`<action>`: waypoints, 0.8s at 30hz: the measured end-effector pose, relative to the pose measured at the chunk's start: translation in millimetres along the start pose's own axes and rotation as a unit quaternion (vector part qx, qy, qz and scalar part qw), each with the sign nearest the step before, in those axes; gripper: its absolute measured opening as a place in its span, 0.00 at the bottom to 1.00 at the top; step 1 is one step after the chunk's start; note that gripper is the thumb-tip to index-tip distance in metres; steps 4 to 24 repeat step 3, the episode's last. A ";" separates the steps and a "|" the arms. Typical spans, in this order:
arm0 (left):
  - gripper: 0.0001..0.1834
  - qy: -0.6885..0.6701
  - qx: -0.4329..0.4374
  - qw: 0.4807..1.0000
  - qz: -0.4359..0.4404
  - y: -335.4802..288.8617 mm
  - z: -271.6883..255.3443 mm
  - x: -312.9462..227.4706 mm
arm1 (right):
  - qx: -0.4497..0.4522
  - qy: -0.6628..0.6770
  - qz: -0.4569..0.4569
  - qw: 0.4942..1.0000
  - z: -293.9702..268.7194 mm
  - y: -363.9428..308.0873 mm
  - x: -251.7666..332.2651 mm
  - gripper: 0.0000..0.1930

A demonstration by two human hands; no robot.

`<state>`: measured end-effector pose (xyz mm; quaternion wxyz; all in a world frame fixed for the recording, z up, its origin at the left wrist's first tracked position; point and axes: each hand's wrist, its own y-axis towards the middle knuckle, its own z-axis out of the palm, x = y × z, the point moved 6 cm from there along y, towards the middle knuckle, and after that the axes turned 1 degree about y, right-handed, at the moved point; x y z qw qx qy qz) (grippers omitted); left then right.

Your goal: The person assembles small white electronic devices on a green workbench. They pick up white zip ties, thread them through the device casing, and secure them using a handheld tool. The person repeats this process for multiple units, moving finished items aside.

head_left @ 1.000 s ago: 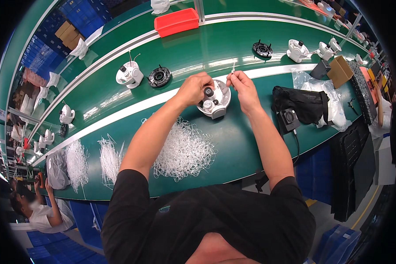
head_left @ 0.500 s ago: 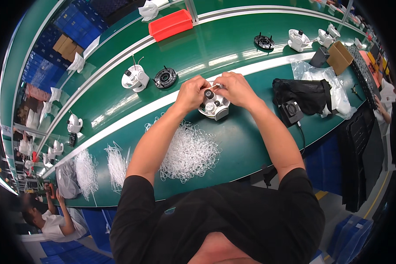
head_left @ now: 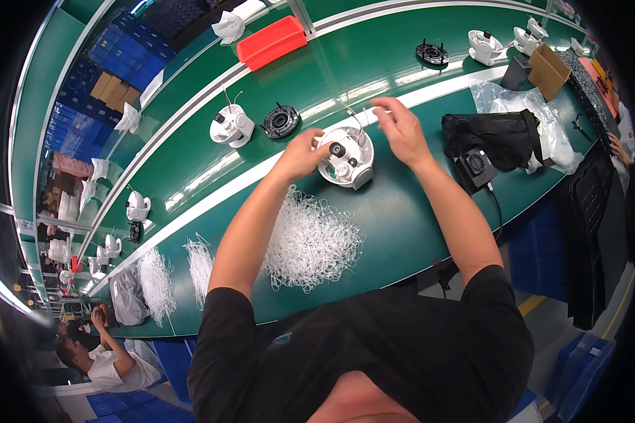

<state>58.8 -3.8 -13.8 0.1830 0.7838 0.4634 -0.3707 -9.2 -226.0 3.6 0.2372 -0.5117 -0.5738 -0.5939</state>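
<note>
A white dome-shaped camera housing (head_left: 360, 173) with a black lens stands on the green bench in front of me, thin wires rising from its far side. My left hand (head_left: 300, 155) grips its left rim, thumb near the lens. My right hand (head_left: 405, 135) is raised just right of the wires, fingers apart and holding nothing. Left of the housing, partly behind my left forearm, lies a heap of thin white looped strands (head_left: 314, 243). On the green line beyond the pale rail are another white camera housing (head_left: 231, 128) and a black round base (head_left: 281, 121).
A red bin (head_left: 271, 42) sits at the far side. To the right lie a black bag (head_left: 483, 134), a small black fan device (head_left: 474, 163), clear plastic and an open cardboard box (head_left: 547, 72). More white strands (head_left: 157, 282) lie left; a co-worker (head_left: 116, 366) sits beyond.
My right hand has let go of the wires and moved away right, its fingers opening. My left hand has shifted from the wires to the housing's left rim. Housings on the line appear shifted right.
</note>
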 end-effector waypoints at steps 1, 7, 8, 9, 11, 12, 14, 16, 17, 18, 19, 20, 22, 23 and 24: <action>0.24 -0.095 0.094 0.989 -0.061 3.2 10.0 11.7 | -0.024 0.016 0.060 0.998 -7.5 -3.7 -14.7 0.14; 0.29 -0.248 0.183 0.944 -0.122 6.5 23.6 38.5 | -0.048 0.041 0.120 0.991 -12.2 -7.4 -29.5 0.15; 0.29 -0.248 0.183 0.944 -0.122 6.5 23.6 38.5 | -0.048 0.041 0.120 0.991 -12.2 -7.4 -29.5 0.15; 0.29 -0.248 0.183 0.944 -0.122 6.5 23.6 38.5 | -0.048 0.041 0.120 0.991 -12.2 -7.4 -29.5 0.15; 0.29 -0.248 0.183 0.944 -0.122 6.5 23.6 38.5 | -0.048 0.041 0.120 0.991 -12.2 -7.4 -29.5 0.15; 0.29 -0.248 0.183 0.944 -0.122 6.5 23.6 38.5 | -0.048 0.041 0.120 0.991 -12.2 -7.4 -29.5 0.15; 0.29 -0.248 0.183 0.944 -0.122 6.5 23.6 38.5 | -0.048 0.041 0.120 0.991 -12.2 -7.4 -29.5 0.15; 0.29 -0.248 0.183 0.944 -0.122 6.5 23.6 38.5 | -0.048 0.041 0.120 0.991 -12.2 -7.4 -29.5 0.15; 0.29 -0.248 0.183 0.944 -0.122 6.5 23.6 38.5 | -0.048 0.041 0.120 0.991 -12.2 -7.4 -29.5 0.15; 0.29 -0.248 0.183 0.944 -0.122 6.5 23.6 38.5 | -0.048 0.041 0.120 0.991 -12.2 -7.4 -29.5 0.15; 0.29 -0.248 0.183 0.944 -0.122 6.5 23.6 38.5 | -0.048 0.041 0.120 0.991 -12.2 -7.4 -29.5 0.15; 0.29 -0.248 0.183 0.944 -0.122 6.5 23.6 38.5 | -0.048 0.041 0.120 0.991 -12.2 -7.4 -29.5 0.15; 0.29 -0.248 0.183 0.944 -0.122 6.5 23.6 38.5 | -0.048 0.041 0.120 0.991 -12.2 -7.4 -29.5 0.15; 0.29 -0.248 0.183 0.944 -0.122 6.5 23.6 38.5 | -0.048 0.041 0.120 0.991 -12.2 -7.4 -29.5 0.15; 0.29 -0.248 0.183 0.944 -0.122 6.5 23.6 38.5 | -0.048 0.041 0.120 0.991 -12.2 -7.4 -29.5 0.15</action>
